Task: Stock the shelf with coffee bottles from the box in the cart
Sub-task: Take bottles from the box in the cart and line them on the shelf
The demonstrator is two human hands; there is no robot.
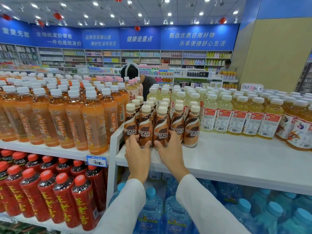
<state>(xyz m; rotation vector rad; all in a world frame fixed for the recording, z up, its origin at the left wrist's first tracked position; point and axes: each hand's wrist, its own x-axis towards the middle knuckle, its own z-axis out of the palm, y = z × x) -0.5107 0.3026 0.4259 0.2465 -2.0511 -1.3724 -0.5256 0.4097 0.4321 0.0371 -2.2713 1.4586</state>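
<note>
Several brown Nescafe coffee bottles with cream caps stand in rows on the white top shelf (219,159), at its left end. My left hand (137,152) wraps the base of the second front-row coffee bottle (145,127). My right hand (170,149) grips the base of the third front-row coffee bottle (161,127). Both bottles stand upright on the shelf. Two more front bottles (191,127) stand to the right, and one (130,124) to the left. The box and the cart are out of view.
Orange tea bottles (94,122) fill the shelf to the left, behind a white divider (116,132). Pale yellow drink bottles (222,114) crowd the right. Red bottles (64,196) and blue water jugs (152,208) sit below. One person bends behind the shelf and another stands far right.
</note>
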